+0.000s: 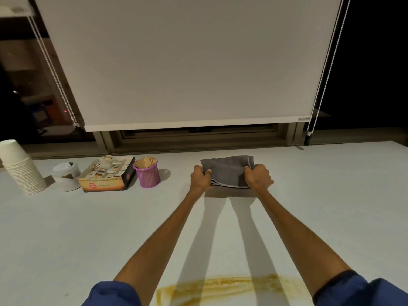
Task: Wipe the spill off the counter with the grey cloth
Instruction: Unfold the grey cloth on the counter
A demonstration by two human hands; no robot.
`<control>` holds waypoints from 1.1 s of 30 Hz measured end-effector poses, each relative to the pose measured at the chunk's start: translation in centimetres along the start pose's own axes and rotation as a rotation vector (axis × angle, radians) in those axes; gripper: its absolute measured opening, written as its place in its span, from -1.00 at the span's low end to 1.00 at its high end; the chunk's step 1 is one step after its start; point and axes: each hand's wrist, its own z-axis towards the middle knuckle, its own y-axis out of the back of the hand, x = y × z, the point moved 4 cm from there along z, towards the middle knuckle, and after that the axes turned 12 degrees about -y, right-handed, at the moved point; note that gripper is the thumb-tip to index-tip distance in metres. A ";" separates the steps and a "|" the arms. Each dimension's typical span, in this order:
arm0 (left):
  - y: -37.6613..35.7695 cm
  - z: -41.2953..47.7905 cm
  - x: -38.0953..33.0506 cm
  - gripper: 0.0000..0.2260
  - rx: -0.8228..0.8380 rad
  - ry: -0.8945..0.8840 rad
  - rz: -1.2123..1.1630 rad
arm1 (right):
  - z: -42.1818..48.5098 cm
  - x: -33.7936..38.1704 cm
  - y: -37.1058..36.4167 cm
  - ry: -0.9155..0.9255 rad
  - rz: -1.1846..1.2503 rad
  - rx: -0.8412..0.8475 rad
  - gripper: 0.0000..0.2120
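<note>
A folded grey cloth point(228, 169) lies far out on the white counter point(88, 228), near the window. My left hand point(199, 178) grips its left edge and my right hand point(257, 177) grips its right edge, both arms stretched forward. The cloth's near edge looks slightly lifted off the surface. A yellow-brown spill point(227, 288) is smeared across the counter close to me, between and under my forearms, well apart from the cloth.
At the left stand a purple mesh cup of wooden stirrers point(147, 173), an open cardboard box of sachets point(108, 175), a white lidded cup point(66, 176) and a stack of paper cups point(21, 166). A lowered roller blind point(187, 62) with bead chains hangs behind.
</note>
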 end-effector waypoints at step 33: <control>17.7 -22.9 8.0 -0.54 -0.162 0.070 0.327 | -23.6 -7.5 -2.8 0.176 -0.338 0.095 -0.59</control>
